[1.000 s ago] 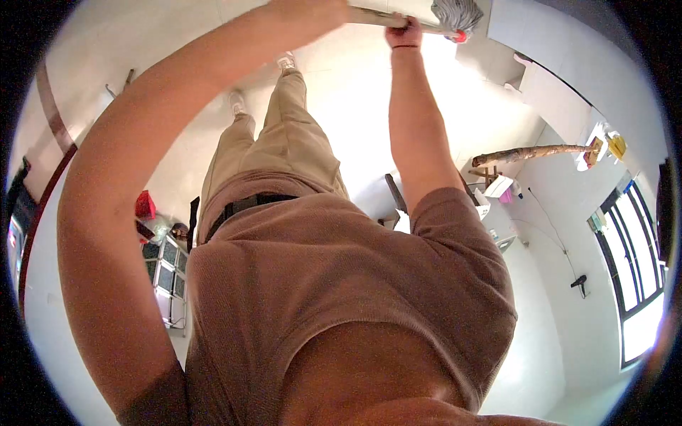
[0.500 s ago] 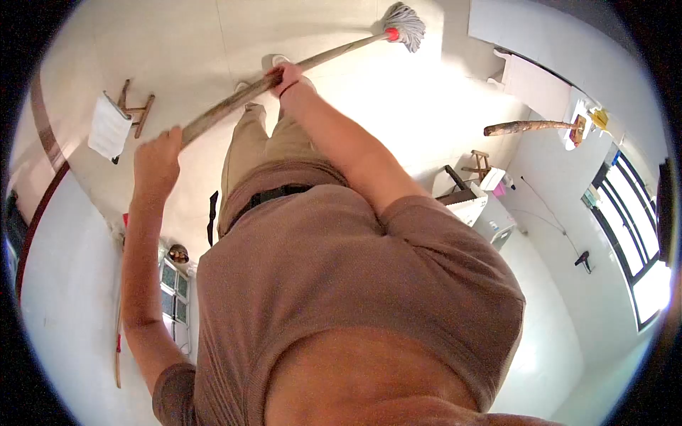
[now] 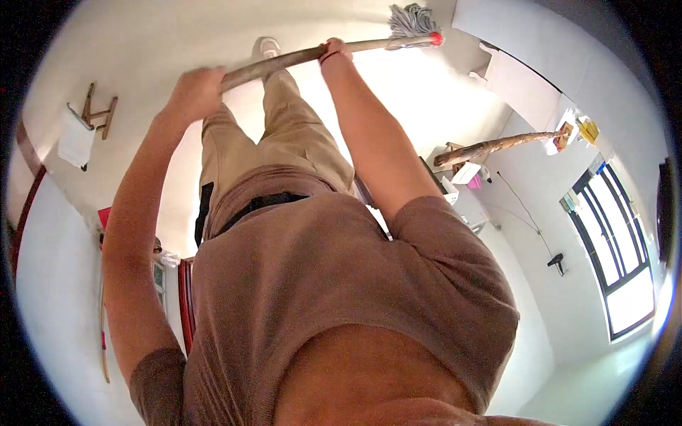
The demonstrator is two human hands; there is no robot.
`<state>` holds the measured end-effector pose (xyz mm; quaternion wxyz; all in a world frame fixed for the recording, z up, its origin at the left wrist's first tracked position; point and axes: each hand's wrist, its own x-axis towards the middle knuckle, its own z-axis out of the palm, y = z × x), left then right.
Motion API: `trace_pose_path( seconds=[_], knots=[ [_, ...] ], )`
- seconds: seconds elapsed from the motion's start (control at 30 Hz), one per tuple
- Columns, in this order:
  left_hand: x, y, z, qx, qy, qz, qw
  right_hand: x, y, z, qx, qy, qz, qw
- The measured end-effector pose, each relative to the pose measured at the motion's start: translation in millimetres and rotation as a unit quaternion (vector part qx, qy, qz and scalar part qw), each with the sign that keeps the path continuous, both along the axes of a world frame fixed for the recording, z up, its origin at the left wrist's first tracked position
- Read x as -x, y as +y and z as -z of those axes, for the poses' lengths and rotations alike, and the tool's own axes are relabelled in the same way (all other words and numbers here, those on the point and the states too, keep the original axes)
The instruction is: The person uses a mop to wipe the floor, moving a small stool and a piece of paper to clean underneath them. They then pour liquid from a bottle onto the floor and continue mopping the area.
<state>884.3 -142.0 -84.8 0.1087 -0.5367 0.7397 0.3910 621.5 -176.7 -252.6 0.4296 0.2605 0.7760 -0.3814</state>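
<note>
A mop with a wooden handle stretches across the top of the head view. Its grey string head and red collar lie at the upper right, the strands trailing to the left of the collar on the pale floor. My left hand is closed around the handle's near end and is somewhat blurred. Farther along, my right hand, with a dark band at its wrist, grips the handle nearer the head. One of my shoes shows just beyond the handle.
At left stands a folding stool with a white cloth-like piece beside it. A pale table or cabinet is at the upper right. A wooden post juts across the right side, near a barred window and a hanging hair dryer.
Both hands have moved up and right in view, the left one farther. The handle lies flatter, and the mop's collar has shifted right, with the strands now trailing left.
</note>
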Motion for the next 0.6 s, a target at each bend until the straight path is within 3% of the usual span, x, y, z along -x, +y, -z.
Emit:
trace_pose_path(
  seconds=[0.03, 0.1, 0.13, 0.17, 0.2, 0.23, 0.27, 0.3, 0.33, 0.37, 0.4, 0.47, 0.6],
  knots=[
    [16.1, -14.5, 6.3, -0.008, 0.008, 0.007, 1.000, 26.2, -4.5, 11.8, 0.010, -0.011, -0.027, 1.000],
    [60.3, -40.1, 19.5, -0.010, 0.002, 0.026, 1.000, 97.3, -10.8, 91.2, 0.035, 0.003, -0.077, 0.996],
    [86.0, -50.5, 26.6, 0.017, 0.006, 0.044, 0.999, 147.2, -10.8, 137.6, 0.133, -0.050, -0.021, 0.990],
    [115.3, -59.8, 35.6, 0.045, 0.009, 0.061, 0.997, 150.4, -31.3, 79.2, 0.089, -0.006, -0.016, 0.996],
    [149.5, -68.9, 46.2, -0.006, -0.011, 0.079, 0.997, 177.7, -39.1, 74.2, 0.114, -0.055, -0.003, 0.992],
    [182.0, -72.7, 52.9, 0.078, 0.011, 0.126, 0.989, 215.6, -39.3, 96.1, 0.191, -0.067, 0.126, 0.971],
    [215.8, -78.2, 57.2, 0.067, 0.091, 0.081, 0.990, 218.0, -47.5, 53.8, 0.146, -0.035, 0.081, 0.985],
    [254.9, -74.3, 77.9, 0.111, 0.151, 0.058, 0.981, 247.3, -46.6, 58.6, 0.126, -0.038, 0.046, 0.990],
    [287.3, -83.6, 71.1, 0.095, 0.111, 0.106, 0.984, 281.3, -43.1, 80.0, 0.140, -0.064, 0.058, 0.986],
    [314.4, -86.0, 71.4, 0.103, 0.119, 0.106, 0.982, 279.7, -41.9, 49.2, 0.144, -0.066, 0.057, 0.986],
    [331.7, -89.9, 69.0, 0.112, 0.126, 0.106, 0.980, 289.5, -43.9, 53.5, 0.103, -0.029, 0.028, 0.994],
    [347.2, -98.3, 60.0, 0.008, 0.019, 0.179, 0.984, 307.7, -45.0, 48.8, 0.054, -0.068, -0.029, 0.996],
    [306.1, -99.4, 66.1, -0.040, 0.015, 0.130, 0.991, 279.3, -49.6, 58.6, 0.028, -0.057, -0.082, 0.995]
  ],
)
